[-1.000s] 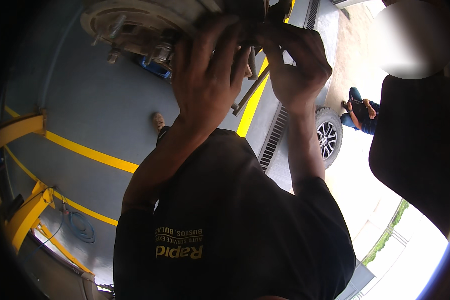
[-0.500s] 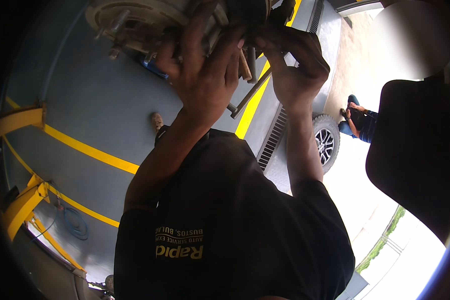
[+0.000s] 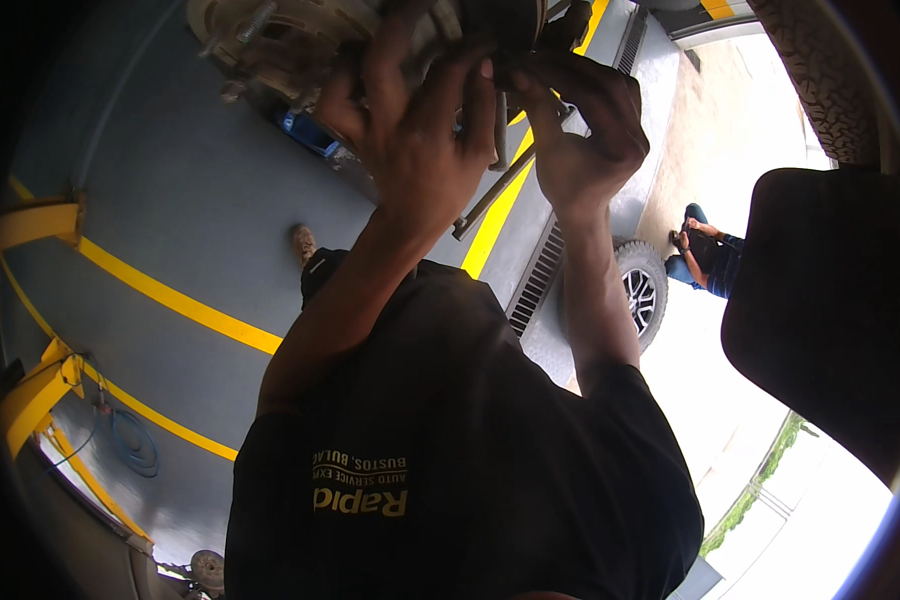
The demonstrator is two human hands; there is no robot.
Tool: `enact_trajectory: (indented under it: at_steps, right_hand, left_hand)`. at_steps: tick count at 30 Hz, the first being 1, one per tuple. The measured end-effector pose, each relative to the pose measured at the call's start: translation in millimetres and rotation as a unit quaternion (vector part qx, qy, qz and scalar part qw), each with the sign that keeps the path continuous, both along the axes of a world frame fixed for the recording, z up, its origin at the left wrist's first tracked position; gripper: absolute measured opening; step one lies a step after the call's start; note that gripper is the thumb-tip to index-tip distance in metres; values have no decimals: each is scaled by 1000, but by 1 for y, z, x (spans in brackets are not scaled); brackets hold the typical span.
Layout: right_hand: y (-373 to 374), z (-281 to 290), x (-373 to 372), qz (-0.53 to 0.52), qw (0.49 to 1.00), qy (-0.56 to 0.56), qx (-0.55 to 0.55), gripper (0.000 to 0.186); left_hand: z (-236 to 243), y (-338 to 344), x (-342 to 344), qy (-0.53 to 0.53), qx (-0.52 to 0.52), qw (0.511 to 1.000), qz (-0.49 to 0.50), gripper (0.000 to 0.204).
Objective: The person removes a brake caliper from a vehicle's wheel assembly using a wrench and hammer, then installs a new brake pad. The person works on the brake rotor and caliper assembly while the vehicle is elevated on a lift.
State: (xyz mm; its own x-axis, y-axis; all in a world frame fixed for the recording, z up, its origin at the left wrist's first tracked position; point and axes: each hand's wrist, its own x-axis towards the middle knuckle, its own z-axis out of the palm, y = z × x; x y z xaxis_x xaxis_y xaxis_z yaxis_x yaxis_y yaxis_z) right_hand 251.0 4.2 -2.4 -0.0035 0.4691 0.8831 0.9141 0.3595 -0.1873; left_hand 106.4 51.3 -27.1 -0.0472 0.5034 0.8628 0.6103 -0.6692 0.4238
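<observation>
At the top of the head view, both hands are raised to a wheel hub and brake assembly [image 3: 280,45] with protruding studs. My left hand [image 3: 415,150] has bent fingers pressed against its dark inner parts. Close beside it, my right hand [image 3: 590,130] is closed in a pinch, fingertips almost meeting the left ones. Shadow and the fingers hide what either hand grips. Below the gap between the hands, a metal bar [image 3: 493,200] slants down from the assembly.
A blue object [image 3: 310,132] lies beneath the hub. Yellow lift arms [image 3: 40,395] and a coiled blue hose [image 3: 133,445] are at the left. A removed wheel [image 3: 642,295] stands right of my forearm, near a seated person [image 3: 705,255]. A dark panel [image 3: 820,310] hangs at the right.
The view has shifted slightly, bringing a tyre in at the upper right. My left fingers have moved a little and now cover the brown cylindrical part seen before. Both hands stay at the assembly.
</observation>
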Motion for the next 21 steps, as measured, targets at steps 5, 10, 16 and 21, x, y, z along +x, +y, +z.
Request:
enact_trajectory:
  at_steps: [5,10,16,21]
  right_hand:
    - [-6,3,6,17,999,-13,-39,24]
    - [-4,4,9,26,998,-7,-56,28]
    - [2,13,13,33,994,-77,-67,30]
    - [5,19,22,35,987,-139,-70,30]
  left_hand:
    - [-1,-2,3,-11,-8,1000,-4,16]
    - [5,-6,-2,-2,-34,999,-17,16]
    - [1,-6,-3,3,-41,999,-17,16]
    - [-11,1,-1,9,5,1000,-17,19]
